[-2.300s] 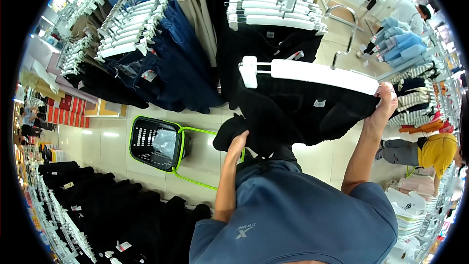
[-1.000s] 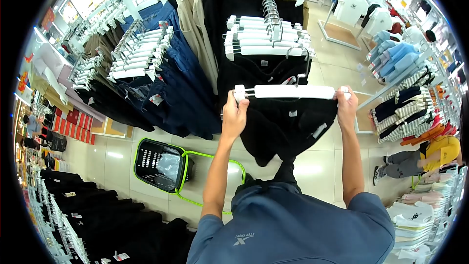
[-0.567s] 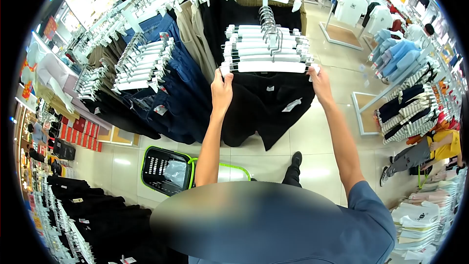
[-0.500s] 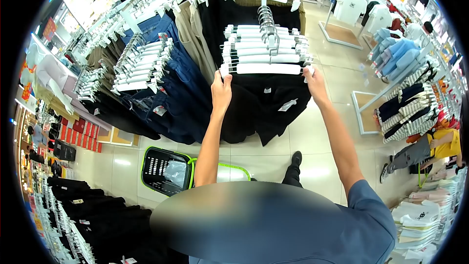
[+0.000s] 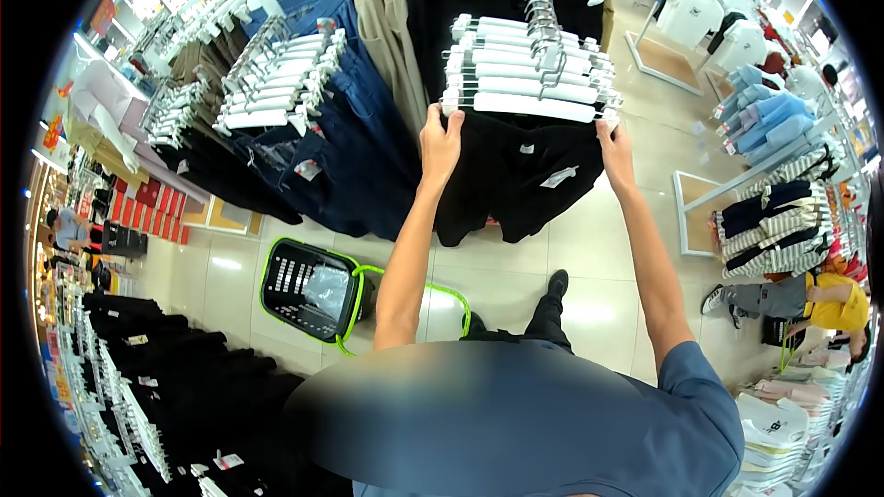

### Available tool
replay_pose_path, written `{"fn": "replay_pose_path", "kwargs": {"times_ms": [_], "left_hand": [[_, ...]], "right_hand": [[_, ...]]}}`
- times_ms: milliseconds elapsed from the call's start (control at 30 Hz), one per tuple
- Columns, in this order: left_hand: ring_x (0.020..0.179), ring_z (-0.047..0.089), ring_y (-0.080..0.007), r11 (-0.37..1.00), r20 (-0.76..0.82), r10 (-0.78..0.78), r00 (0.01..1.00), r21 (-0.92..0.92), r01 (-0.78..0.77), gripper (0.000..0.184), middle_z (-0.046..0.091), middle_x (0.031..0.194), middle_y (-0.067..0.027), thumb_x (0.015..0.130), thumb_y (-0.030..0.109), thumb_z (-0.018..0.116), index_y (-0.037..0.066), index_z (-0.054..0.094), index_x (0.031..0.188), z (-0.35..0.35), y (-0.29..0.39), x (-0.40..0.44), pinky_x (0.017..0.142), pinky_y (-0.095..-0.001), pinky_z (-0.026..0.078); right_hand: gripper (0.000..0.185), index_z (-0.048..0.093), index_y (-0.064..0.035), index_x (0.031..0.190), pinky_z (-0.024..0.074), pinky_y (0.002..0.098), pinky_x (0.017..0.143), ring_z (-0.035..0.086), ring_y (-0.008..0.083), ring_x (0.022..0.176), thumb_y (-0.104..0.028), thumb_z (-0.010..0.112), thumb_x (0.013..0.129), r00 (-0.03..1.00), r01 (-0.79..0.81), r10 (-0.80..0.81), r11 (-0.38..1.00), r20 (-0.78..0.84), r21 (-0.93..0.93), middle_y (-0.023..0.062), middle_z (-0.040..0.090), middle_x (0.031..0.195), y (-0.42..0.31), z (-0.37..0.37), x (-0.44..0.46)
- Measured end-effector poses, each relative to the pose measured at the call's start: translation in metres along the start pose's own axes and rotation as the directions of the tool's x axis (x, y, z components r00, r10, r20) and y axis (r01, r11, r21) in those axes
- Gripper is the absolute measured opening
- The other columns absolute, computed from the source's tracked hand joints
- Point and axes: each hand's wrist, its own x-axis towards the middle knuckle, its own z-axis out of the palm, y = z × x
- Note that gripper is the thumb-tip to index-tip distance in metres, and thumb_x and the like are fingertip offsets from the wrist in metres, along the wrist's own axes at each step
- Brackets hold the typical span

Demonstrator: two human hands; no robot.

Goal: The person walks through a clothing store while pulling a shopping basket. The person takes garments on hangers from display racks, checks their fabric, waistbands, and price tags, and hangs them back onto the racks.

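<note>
A pair of black pants with white tags hangs by clips from the front white hanger on a rack arm. My left hand is closed on the waistband's left end, its thumb close to the clip. At the other end, my right hand grips the waistband just under the right clip. The pants are spread between my hands. Behind them, several more white hangers with metal hooks line the same arm; the garments on these are mostly hidden.
Blue jeans hang on the left. A black shopping basket with green trim and a clear plastic package stands on the floor. Black garments hang at lower left. A person in a yellow shirt is at right, near striped tops.
The view has shifted, so the rack and my hands appear higher and further right. Both hands remain at the waistband ends. The person in yellow has changed posture.
</note>
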Motion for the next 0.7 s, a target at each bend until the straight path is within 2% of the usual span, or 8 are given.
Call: {"fn": "replay_pose_path", "kwargs": {"times_ms": [167, 333, 400, 467, 533, 600, 633, 700], "left_hand": [[0.092, 0.059, -0.0427, 0.995, -0.053, -0.006, 0.999, 0.097, 0.012, 0.041, 0.061, 0.095, -0.0266, 0.092, 0.032, 0.051, -0.001, 0.047, 0.115, -0.003, -0.065, -0.045, 0.08, -0.0414, 0.046], [0.092, 0.056, -0.0421, 0.962, -0.153, -0.244, 0.958, 0.087, 0.259, 0.037, 0.059, 0.099, -0.0242, 0.092, 0.031, 0.051, -0.002, 0.05, 0.108, -0.029, -0.16, -0.153, 0.082, -0.0435, 0.044], [0.091, 0.056, -0.0426, 0.885, -0.144, -0.381, 0.913, 0.229, 0.405, 0.031, 0.06, 0.097, -0.0246, 0.092, 0.029, 0.049, 0.0, 0.054, 0.102, -0.038, -0.242, -0.239, 0.08, -0.0458, 0.045], [0.094, 0.057, -0.0439, 0.708, 0.08, -0.654, 0.752, 0.414, 0.572, 0.042, 0.061, 0.095, -0.0273, 0.089, 0.038, 0.05, -0.003, 0.058, 0.096, -0.057, -0.309, -0.344, 0.081, -0.0481, 0.046], [0.086, 0.062, -0.04, 0.525, -0.064, -0.785, 0.616, 0.46, 0.717, 0.04, 0.064, 0.09, -0.0256, 0.087, 0.035, 0.052, -0.004, 0.061, 0.093, -0.076, -0.29, -0.431, 0.076, -0.045, 0.049], [0.052, 0.056, -0.0237, 0.051, 0.144, -0.989, 0.045, 0.036, 0.998, 0.027, 0.061, 0.08, -0.018, 0.087, 0.029, 0.054, 0.002, 0.057, 0.088, -0.101, -0.304, -0.524, 0.042, -0.0358, 0.044], [0.06, 0.059, -0.0253, -0.222, 0.147, -0.973, -0.177, -0.405, 0.887, 0.023, 0.061, 0.075, -0.0158, 0.085, 0.026, 0.056, 0.003, 0.057, 0.081, -0.105, -0.3, -0.566, 0.053, -0.0365, 0.048], [0.073, 0.062, -0.0295, -0.399, 0.054, -0.871, -0.489, -0.658, 0.639, 0.02, 0.062, 0.084, -0.0182, 0.083, 0.019, 0.058, 0.002, 0.058, 0.093, -0.116, -0.244, -0.588, 0.061, -0.0411, 0.049]], "right_hand": [[0.045, 0.046, 0.0021, 0.12, 0.0386, 0.0292, 0.089, 0.048, 0.0164, 0.099, -0.037, 0.044, 0.098, 0.995, -0.065, 0.071, 0.993, -0.064, 0.095, 0.0083, 0.052, 0.109, 0.049, -0.001, -0.052], [0.046, 0.047, -0.0055, 0.123, 0.0446, 0.0306, 0.08, 0.055, 0.0163, 0.095, -0.041, 0.049, 0.094, 0.881, -0.471, 0.467, 0.88, 0.072, 0.06, 0.0086, 0.058, 0.108, 0.182, -0.016, -0.169], [0.042, 0.052, -0.0048, 0.108, 0.0501, 0.0371, 0.072, 0.058, 0.0204, 0.088, -0.042, 0.057, 0.089, 0.594, -0.804, 0.764, 0.574, 0.253, 0.154, 0.0095, 0.06, 0.101, 0.257, -0.037, -0.254], [0.027, 0.047, -0.0114, 0.083, 0.0463, 0.0388, 0.051, 0.055, 0.0238, 0.062, -0.037, 0.051, 0.09, 0.106, -0.99, 0.984, 0.092, 0.146, 0.102, 0.009, 0.056, 0.074, 0.284, -0.053, -0.336], [0.029, 0.028, -0.0138, 0.066, 0.023, 0.0354, 0.038, 0.033, 0.0192, 0.043, -0.023, 0.043, 0.089, -0.283, -0.948, 0.925, -0.309, 0.255, 0.07, 0.0034, 0.026, 0.051, 0.318, -0.086, -0.417], [0.018, 0.043, -0.0088, 0.078, 0.0392, 0.0398, 0.047, 0.049, 0.0243, 0.056, -0.023, 0.044, 0.089, -0.38, -0.925, 0.876, -0.351, 0.297, -0.149, 0.0086, 0.047, 0.063, 0.32, -0.125, -0.458], [0.016, 0.044, -0.0081, 0.081, 0.0407, 0.0402, 0.05, 0.051, 0.0246, 0.058, -0.023, 0.044, 0.089, -0.401, -0.914, 0.873, -0.363, 0.279, -0.179, 0.0093, 0.049, 0.067, 0.316, -0.128, -0.464], [0.016, 0.046, -0.0068, 0.088, 0.0438, 0.0409, 0.055, 0.053, 0.0253, 0.064, -0.023, 0.046, 0.089, -0.405, -0.91, 0.876, -0.358, 0.261, -0.209, 0.0106, 0.053, 0.073, 0.312, -0.13, -0.464]]}}
